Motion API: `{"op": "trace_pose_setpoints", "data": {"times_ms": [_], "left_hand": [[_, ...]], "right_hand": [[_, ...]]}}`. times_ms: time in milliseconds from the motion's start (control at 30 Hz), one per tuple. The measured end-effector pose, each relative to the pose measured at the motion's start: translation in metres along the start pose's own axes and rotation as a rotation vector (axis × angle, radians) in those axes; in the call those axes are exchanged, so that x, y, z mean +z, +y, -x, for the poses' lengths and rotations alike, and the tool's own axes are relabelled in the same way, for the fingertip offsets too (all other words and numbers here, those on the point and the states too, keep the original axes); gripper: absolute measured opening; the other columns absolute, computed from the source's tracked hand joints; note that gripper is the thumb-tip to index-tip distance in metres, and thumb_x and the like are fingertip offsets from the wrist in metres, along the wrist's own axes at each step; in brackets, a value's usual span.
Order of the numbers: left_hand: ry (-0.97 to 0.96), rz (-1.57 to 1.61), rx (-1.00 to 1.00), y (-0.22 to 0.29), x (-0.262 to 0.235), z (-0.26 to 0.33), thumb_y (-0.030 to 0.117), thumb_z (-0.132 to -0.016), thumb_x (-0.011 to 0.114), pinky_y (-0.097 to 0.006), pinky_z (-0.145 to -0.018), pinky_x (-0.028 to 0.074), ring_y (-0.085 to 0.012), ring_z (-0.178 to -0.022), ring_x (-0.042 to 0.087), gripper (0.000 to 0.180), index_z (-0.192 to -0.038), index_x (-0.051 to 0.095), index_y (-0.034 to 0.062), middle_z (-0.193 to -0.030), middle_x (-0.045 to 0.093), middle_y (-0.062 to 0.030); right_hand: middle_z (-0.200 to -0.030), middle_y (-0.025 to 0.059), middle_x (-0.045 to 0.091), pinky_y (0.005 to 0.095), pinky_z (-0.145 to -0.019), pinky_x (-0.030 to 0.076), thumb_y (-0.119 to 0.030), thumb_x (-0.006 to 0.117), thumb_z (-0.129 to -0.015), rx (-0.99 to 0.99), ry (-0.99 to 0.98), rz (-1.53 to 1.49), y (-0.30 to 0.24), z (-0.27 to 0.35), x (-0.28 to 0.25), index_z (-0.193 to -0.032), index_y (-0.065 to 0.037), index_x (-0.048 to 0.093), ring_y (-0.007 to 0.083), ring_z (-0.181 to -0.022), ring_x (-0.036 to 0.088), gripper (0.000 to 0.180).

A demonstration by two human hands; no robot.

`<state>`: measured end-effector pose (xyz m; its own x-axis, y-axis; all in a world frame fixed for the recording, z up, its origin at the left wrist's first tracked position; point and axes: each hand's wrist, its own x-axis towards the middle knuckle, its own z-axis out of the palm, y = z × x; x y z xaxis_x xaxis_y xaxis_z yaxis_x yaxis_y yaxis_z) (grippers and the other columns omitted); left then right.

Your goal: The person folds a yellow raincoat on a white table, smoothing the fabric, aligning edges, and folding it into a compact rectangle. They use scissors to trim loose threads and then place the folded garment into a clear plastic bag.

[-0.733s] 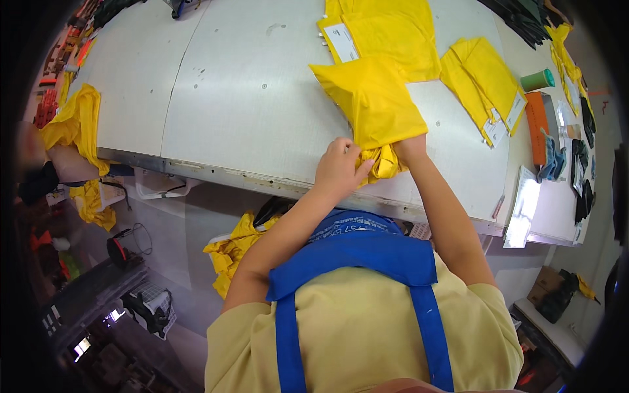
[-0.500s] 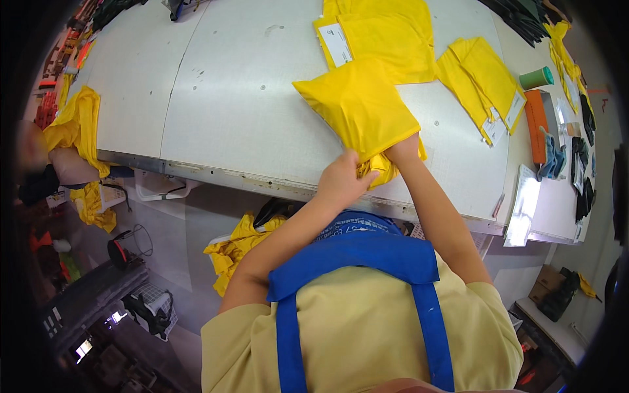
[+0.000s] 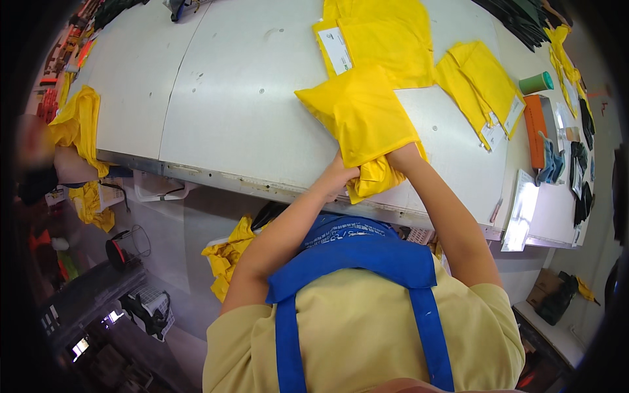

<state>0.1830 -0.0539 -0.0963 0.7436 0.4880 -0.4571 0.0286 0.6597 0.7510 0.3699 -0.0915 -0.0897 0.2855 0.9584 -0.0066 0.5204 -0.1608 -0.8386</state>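
the yellow fabric piece lies on the white table right in front of the person, its near end bunched at the table's edge where both hands meet it. the left hand grips the crumpled lower edge from the left, fingers curled into the folds, which seems to hold the cloth steady. the right hand is tucked inside or under the fabric, so its fingers are hidden and i cannot tell whether they are spread or curled; the cloth bulges over it like a sleeve, which suggests the hand is pushed in to shape or turn the piece. beyond the hands, farther up the table, sits a stack of yellow pieces with a white label, and to the right of the right hand another folded yellow pile with tags. further right lie a green spool and an orange box. below the left forearm, under the table, a yellow heap hangs loose.
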Motion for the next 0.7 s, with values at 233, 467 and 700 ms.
{"op": "trace_pose_setpoints", "data": {"times_ms": [233,467,700], "left_hand": [[-0.109,0.119,-0.174,0.001,-0.040,0.003,0.006,-0.080,0.055,-0.035,-0.105,0.035,-0.0227,-0.127,0.042,0.068,-0.142,0.029,0.0064,-0.139,0.042,-0.0095],[0.029,-0.012,-0.043,-0.010,-0.026,0.006,0.003,-0.075,0.064,-0.034,-0.106,0.033,-0.0233,-0.129,0.039,0.081,-0.143,0.021,0.0055,-0.136,0.043,-0.0113],[-0.018,-0.075,-0.193,-0.003,-0.048,0.012,-0.002,-0.073,0.065,-0.035,-0.103,0.037,-0.0245,-0.125,0.044,0.082,-0.143,0.022,0.0066,-0.134,0.045,-0.0107]], "right_hand": [[-0.142,0.0131,0.041,0.0382,-0.110,0.025,-0.034,0.054,-0.091,-0.070,-0.271,0.270,-0.019,-0.003,0.033,-0.137,-0.010,0.043,0.0291,-0.132,0.035,0.053],[-0.143,0.0122,0.040,0.0383,-0.111,0.024,-0.035,0.053,-0.091,-0.075,-0.362,0.428,-0.020,-0.036,0.051,-0.138,-0.011,0.043,0.0289,-0.133,0.034,0.054],[-0.144,0.0116,0.039,0.0384,-0.112,0.022,-0.036,0.052,-0.092,-0.160,-0.279,0.653,-0.038,-0.043,0.092,-0.139,-0.012,0.041,0.0290,-0.133,0.033,0.055]]}}
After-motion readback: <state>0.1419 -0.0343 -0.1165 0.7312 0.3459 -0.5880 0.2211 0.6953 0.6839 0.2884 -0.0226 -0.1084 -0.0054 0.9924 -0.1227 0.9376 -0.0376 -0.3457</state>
